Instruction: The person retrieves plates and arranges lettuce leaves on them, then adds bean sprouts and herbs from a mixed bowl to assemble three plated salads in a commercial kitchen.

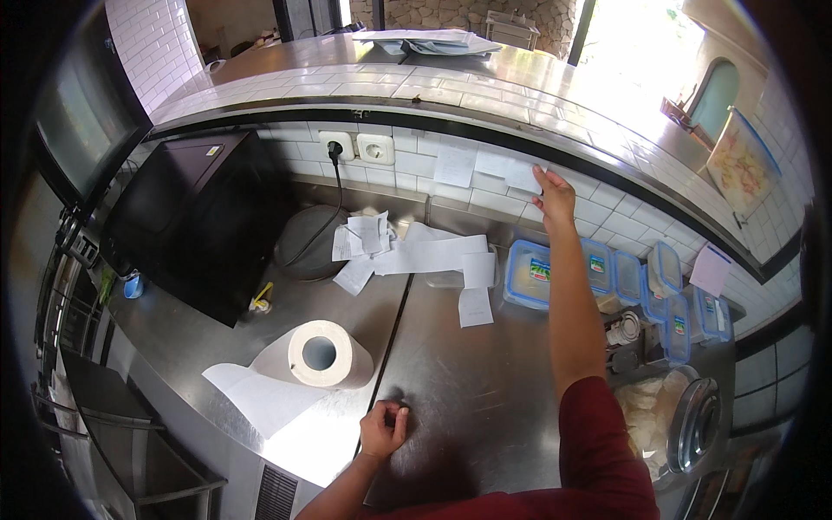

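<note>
My right hand (554, 198) reaches up to the white tiled wall, its fingers at the edge of a paper slip (524, 177). Whether the fingers pinch the slip or only press it against the tiles, I cannot tell. Two more slips hang to its left, a larger sheet (454, 165) and a smaller one (492, 162). Low on the steel counter rests my left hand (383, 430), loosely curled, with no object visible in it. To its upper left stands a large paper roll (330, 356) with a loose sheet (260, 396) trailing from it.
Long paper strips and receipts (429, 255) lie across the counter's back. Blue-rimmed plastic containers (528, 276) line the wall at right, near a lidded clear jar (669, 422). A black microwave-like appliance (195, 214) stands left, beside a round dark pan (312, 242) and a plugged-in cord (337, 188).
</note>
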Demonstrator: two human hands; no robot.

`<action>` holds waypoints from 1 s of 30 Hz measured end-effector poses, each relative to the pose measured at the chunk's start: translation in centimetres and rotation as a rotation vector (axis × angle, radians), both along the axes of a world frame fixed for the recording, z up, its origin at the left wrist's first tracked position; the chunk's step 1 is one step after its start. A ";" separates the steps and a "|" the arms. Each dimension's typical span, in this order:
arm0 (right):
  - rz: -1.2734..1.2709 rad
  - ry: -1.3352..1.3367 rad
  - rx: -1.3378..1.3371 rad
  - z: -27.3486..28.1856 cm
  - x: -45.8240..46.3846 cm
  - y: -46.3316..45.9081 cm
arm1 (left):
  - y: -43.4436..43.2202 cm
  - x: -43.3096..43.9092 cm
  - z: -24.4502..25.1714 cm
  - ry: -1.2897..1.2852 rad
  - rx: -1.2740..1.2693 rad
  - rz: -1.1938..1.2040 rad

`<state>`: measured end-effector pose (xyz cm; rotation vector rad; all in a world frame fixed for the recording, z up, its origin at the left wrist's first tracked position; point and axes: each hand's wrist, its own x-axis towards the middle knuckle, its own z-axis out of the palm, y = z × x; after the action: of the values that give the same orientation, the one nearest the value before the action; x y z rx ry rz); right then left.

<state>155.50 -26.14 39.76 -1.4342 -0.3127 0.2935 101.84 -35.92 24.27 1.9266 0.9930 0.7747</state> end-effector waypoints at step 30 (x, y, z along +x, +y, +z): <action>0.354 -0.562 -0.292 -15.9 -37.7 -15.6 | 2.5 -3.3 6.7 -0.245 0.550 0.060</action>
<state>117.75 -41.70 23.86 -1.7342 -1.0219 0.2218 98.56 -33.41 30.99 2.1879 0.7360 1.3934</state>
